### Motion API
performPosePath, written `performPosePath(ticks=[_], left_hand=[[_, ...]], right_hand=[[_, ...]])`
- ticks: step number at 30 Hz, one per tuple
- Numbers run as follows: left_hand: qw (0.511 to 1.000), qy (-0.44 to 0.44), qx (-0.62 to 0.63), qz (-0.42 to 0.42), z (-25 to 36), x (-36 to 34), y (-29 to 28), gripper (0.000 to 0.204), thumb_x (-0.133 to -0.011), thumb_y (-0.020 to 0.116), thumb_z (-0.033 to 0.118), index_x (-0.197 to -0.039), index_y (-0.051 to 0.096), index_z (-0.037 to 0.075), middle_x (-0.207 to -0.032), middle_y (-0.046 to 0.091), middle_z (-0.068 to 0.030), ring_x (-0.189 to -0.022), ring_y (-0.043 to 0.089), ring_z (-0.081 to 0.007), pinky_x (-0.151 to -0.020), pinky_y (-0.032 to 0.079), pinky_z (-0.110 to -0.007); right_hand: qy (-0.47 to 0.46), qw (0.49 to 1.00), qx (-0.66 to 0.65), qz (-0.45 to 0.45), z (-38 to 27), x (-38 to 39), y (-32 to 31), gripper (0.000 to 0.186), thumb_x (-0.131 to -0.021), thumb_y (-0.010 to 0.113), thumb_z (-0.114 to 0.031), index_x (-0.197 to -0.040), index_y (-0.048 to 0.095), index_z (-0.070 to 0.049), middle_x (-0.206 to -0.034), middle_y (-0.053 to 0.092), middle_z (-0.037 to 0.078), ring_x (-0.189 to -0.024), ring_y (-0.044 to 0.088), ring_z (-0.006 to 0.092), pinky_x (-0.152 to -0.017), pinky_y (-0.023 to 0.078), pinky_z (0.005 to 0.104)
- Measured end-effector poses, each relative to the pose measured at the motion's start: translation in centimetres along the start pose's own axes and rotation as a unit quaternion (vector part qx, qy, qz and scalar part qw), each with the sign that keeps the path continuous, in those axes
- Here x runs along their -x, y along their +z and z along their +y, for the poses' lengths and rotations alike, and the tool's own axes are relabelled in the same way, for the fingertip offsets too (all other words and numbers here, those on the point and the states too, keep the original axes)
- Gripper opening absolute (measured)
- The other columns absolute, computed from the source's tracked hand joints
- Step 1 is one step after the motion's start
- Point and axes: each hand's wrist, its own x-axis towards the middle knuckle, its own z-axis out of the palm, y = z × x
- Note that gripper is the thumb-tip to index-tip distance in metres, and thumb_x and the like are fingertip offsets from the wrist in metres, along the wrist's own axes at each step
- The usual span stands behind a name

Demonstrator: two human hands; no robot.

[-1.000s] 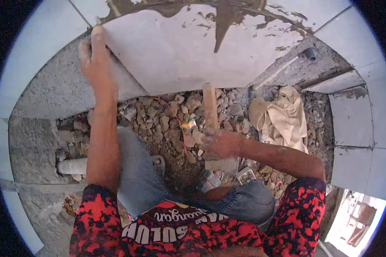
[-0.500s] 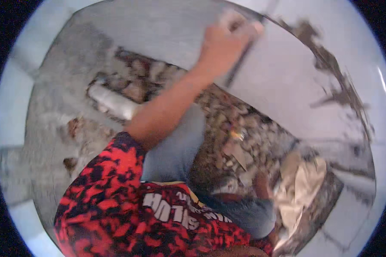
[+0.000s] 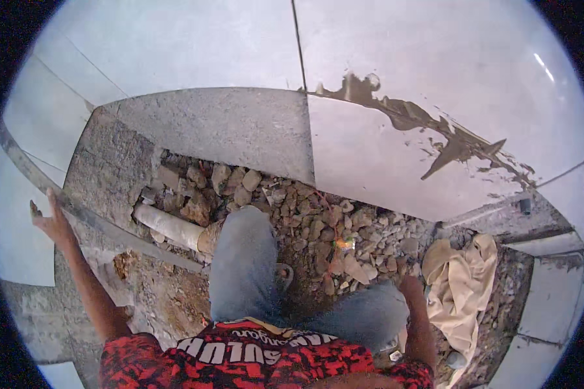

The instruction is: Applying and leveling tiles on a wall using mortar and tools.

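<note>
At the far left, my left hand [image 3: 54, 225] is stretched out with thumb and finger apart. One fingertip meets the edge of a long, flat grey bar [image 3: 97, 219], which slants from the left wall toward my left knee. My right arm hangs down by my bent right knee, and my right hand [image 3: 409, 286] rests at that knee, its fingers not clear. Beyond my knees, a large pale tile [image 3: 370, 146] lies beside a strip of grey mortar [image 3: 224, 129]. Wet brown mortar [image 3: 457, 146] is smeared along the tile's far seam.
Broken stones [image 3: 305, 223] fill the trench around my legs. A whitish pipe [image 3: 169, 227] pokes out left of my left knee. A crumpled beige cloth or sack [image 3: 461, 279] lies to the right. Pale tiled surfaces [image 3: 194, 45] surround the work area.
My left hand has swung from the far middle, over the tile's left edge, out to the far left beside the bar. The view has turned and is sharper. My right forearm now shows.
</note>
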Motion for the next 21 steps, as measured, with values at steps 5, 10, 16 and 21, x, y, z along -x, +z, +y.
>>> performPosePath(ticks=[5,10,16,21], left_hand=[[0.988,0.068,-0.064,-0.124,-7.5,-3.1,5.4,0.064,-0.079,0.057,0.042,-0.121,0.039,-0.003,-0.119,0.039,-0.0264,-0.103,0.046,-0.0305,-0.085,0.036,-0.036],[0.95,-0.101,0.219,-0.199,-1.9,-3.0,3.4,0.052,-0.08,0.055,0.041,-0.103,0.054,-0.005,-0.092,0.057,-0.015,-0.083,0.054,-0.0235,-0.075,0.041,-0.034],[0.916,-0.217,0.301,-0.156,3.7,-3.6,-1.2,0.036,-0.085,0.051,0.033,-0.09,0.059,-0.001,-0.077,0.056,-0.0067,-0.067,0.053,-0.0144,-0.062,0.041,-0.026],[0.878,-0.121,0.441,-0.145,13.1,-7.4,-3.6,0.04,-0.085,0.048,0.033,-0.105,0.05,-0.002,-0.085,0.056,-0.0097,-0.076,0.052,-0.0178,-0.069,0.042,-0.027]], right_hand=[[-0.135,0.982,0.027,0.126,-3.4,-3.1,-2.5,0.033,-0.077,0.053,-0.029,-0.097,0.053,-0.003,-0.083,0.057,0.019,-0.08,0.055,0.0321,-0.066,0.045,0.0403],[-0.228,0.96,-0.011,0.163,-6.0,-1.4,-3.5,0.031,-0.077,0.051,-0.02,-0.103,0.05,-0.004,-0.097,0.054,0.019,-0.087,0.053,0.0331,-0.072,0.044,0.0417],[-0.159,0.977,-0.1,0.097,-5.9,-2.6,-2.6,0.036,-0.077,0.05,-0.016,-0.111,0.048,-0.006,-0.103,0.054,0.021,-0.096,0.049,0.0404,-0.084,0.039,0.0456],[-0.229,0.944,-0.116,0.208,-6.3,-5.2,-4.1,0.036,-0.081,0.047,-0.025,-0.108,0.049,-0.001,-0.101,0.054,0.022,-0.095,0.049,0.0382,-0.084,0.038,0.0446]])
